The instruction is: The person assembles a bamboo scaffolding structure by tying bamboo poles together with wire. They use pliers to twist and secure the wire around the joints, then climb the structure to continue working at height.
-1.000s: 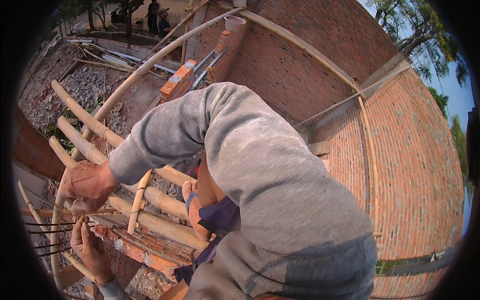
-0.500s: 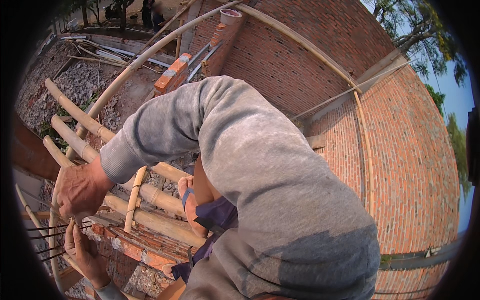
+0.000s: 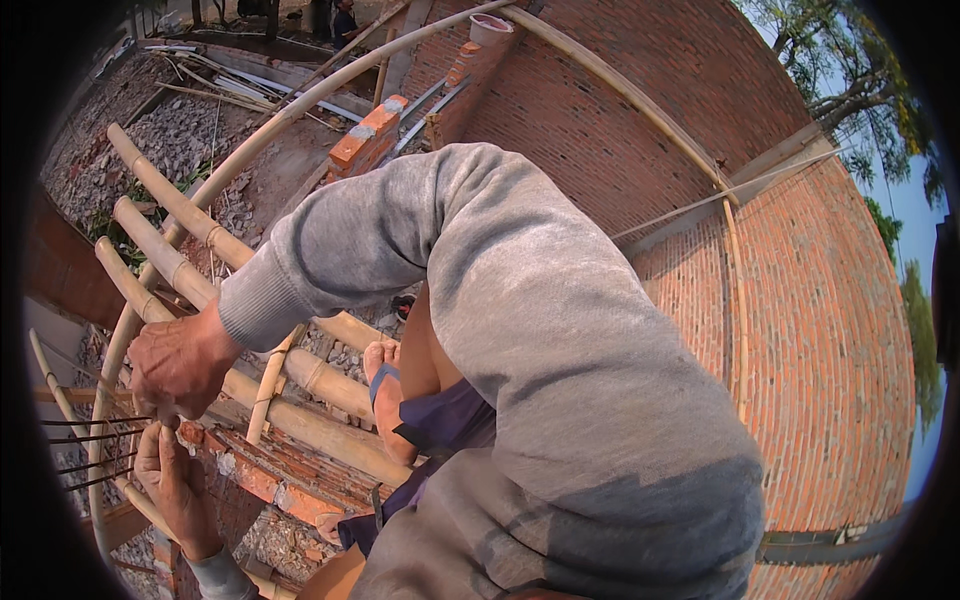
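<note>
head: right hand (image 3: 183,365), left hand (image 3: 180,492) both curled, hold unclear; little room beside rods (image 3: 100,436), brick edge (image 3: 258,481)

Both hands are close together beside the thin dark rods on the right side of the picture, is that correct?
Wrong side: in the head view, the left hand and right hand are close together beside the thin dark rods on the picture's left.

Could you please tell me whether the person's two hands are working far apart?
No, the right hand is just above the left hand in the picture, beside dark rods.
</note>
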Tool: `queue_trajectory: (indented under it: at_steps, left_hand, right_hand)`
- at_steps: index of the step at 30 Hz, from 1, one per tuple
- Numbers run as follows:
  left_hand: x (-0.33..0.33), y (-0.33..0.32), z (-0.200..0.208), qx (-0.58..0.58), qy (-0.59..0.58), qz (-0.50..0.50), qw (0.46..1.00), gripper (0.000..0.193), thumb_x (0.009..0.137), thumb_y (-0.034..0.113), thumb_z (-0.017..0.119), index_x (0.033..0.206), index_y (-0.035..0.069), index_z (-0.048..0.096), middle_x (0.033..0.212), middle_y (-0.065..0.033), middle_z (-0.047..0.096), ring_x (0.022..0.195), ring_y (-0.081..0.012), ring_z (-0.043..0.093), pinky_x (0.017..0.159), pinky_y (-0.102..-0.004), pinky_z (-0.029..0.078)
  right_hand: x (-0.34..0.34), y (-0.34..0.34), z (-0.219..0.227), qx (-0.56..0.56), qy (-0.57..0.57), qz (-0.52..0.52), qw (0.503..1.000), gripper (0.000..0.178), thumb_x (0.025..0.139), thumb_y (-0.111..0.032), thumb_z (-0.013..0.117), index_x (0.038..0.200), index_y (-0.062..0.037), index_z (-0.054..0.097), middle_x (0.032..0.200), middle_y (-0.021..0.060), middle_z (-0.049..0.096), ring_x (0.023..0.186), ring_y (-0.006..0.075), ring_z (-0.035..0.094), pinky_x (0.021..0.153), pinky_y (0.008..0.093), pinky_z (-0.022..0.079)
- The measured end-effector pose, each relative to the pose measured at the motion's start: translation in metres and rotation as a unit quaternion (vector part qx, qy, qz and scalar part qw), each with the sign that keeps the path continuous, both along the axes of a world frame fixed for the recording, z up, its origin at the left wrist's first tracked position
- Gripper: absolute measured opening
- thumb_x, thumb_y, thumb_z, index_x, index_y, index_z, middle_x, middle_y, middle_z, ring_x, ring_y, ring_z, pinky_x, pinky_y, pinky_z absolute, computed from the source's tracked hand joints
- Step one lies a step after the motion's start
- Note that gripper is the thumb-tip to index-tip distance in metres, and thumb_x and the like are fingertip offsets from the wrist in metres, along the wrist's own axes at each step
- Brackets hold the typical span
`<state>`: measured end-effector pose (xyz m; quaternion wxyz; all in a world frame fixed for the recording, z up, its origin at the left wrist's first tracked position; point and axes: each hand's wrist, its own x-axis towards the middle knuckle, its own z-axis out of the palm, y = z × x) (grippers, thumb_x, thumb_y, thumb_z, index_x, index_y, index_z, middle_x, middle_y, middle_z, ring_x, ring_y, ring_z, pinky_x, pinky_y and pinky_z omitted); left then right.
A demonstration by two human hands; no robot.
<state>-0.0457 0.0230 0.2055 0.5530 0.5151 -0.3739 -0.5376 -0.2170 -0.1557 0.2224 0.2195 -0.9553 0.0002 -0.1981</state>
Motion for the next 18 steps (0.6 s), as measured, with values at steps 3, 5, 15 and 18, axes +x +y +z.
queue_trajectory:
  at_steps: [3,5,15,18]
  left_hand:
    - [0.006,0.005,-0.01,0.017,0.014,-0.014,1.0,0.026,0.115,0.022,0.065,0.119,-0.001,0.077,0.068,0.008,0.052,0.051,0.0013,0.036,0.044,-0.0197,0.022]
    - [0.022,0.006,-0.015,0.015,-0.066,-0.032,0.997,0.029,0.114,0.025,0.066,0.114,-0.001,0.079,0.071,0.007,0.054,0.054,-0.0005,0.037,0.048,-0.0223,0.027]
    - [0.051,0.003,-0.016,-0.073,-0.283,-0.047,0.955,0.03,0.109,0.023,0.069,0.106,-0.002,0.085,0.073,0.0012,0.063,0.068,-0.0074,0.051,0.06,-0.031,0.043]
    - [0.052,0.005,-0.018,-0.05,-0.243,-0.029,0.968,0.033,0.11,0.028,0.07,0.11,-0.001,0.085,0.072,0.0012,0.062,0.068,-0.0078,0.05,0.06,-0.0293,0.042]
  right_hand:
    - [-0.03,-0.021,0.024,-0.081,-0.028,-0.037,0.996,0.011,0.071,-0.013,0.073,0.079,-0.0061,0.069,0.072,0.0157,0.068,0.074,0.0389,0.074,0.071,0.0487,0.06]
    - [-0.042,-0.058,0.047,-0.069,0.045,-0.126,0.989,0.014,0.09,-0.013,0.07,0.091,-0.0023,0.079,0.083,0.0195,0.076,0.079,0.0385,0.077,0.074,0.049,0.06]
    - [-0.053,-0.011,0.038,0.583,0.354,-0.053,0.73,0.021,0.11,-0.017,0.07,0.11,0.0032,0.074,0.092,0.0097,0.079,0.09,0.021,0.078,0.085,0.037,0.065]
    - [-0.039,0.023,0.05,0.701,0.23,0.069,0.671,0.036,0.106,-0.02,0.077,0.129,0.0058,0.069,0.098,0.0144,0.081,0.091,0.0233,0.081,0.087,0.0389,0.067]
